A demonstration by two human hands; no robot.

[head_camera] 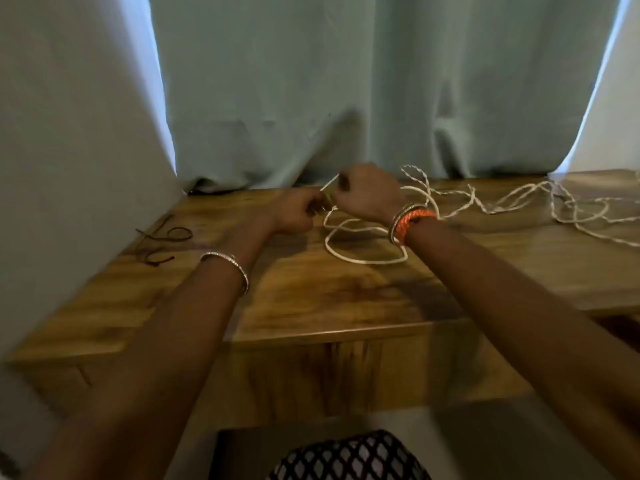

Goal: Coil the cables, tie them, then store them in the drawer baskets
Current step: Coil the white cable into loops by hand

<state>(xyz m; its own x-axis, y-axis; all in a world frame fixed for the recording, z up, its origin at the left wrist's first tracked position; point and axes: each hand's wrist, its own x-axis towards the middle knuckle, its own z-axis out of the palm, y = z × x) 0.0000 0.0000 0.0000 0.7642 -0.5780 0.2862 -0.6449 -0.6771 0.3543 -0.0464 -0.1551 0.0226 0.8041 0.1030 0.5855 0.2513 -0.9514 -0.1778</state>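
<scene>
On the worktop (pixel 346 296), left hand (pixel 294 213) and right hand (pixel 367 195) both pinch one white cable (pixel 363 261) (one brown cord (pixel 162 242) lies apart).

White twisted cable (pixel 363 233) partly looped on wooden table (pixel 346 292), rest sprawling rightward, tangled.

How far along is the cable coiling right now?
Early stage. Done: only a first loose loop or two of the white cable lies on the wooden table. In hand: the left hand and right hand both hold its end. Left: the rest trails uncoiled to the right, the dark ties lie untouched, and no drawer baskets are in view.
</scene>
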